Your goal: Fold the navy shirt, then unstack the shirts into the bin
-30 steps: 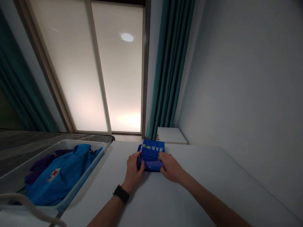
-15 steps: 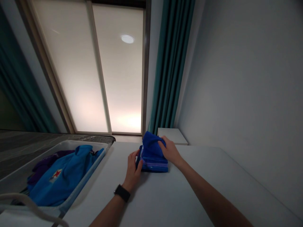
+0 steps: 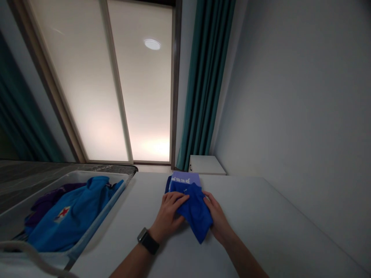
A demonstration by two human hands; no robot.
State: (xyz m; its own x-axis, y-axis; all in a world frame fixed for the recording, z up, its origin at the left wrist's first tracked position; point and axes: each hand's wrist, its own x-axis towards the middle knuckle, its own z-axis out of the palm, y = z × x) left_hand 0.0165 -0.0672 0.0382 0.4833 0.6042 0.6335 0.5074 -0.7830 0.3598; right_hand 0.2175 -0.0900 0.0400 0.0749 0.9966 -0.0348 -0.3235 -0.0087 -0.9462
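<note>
A folded blue garment [image 3: 195, 216] lies on the white tabletop in front of me. Its far part shows a lavender panel [image 3: 185, 178] with white lettering, and a darker blue edge sticks out on the left. One loose blue flap hangs toward me, ending in a point. My left hand [image 3: 169, 212], with a dark watch on the wrist, rests over the garment's left side, fingers stretched across the cloth. At the right edge, my right hand [image 3: 217, 218] has its fingers and thumb closed around the cloth; part of its grip is hidden.
On the left stands a white plastic basket [image 3: 101, 227] holding a bright blue garment [image 3: 72, 212] with a red and white patch and a purple garment [image 3: 49, 199]. A pale cable [image 3: 31, 253] curves across the lower left. Beyond the table are a small white cabinet [image 3: 207, 165] and a teal curtain [image 3: 203, 85].
The blue flap, raised at the far side before, now lies toward me, exposing the lavender panel. My left hand has moved onto the cloth; my right hand has come down and nearer.
</note>
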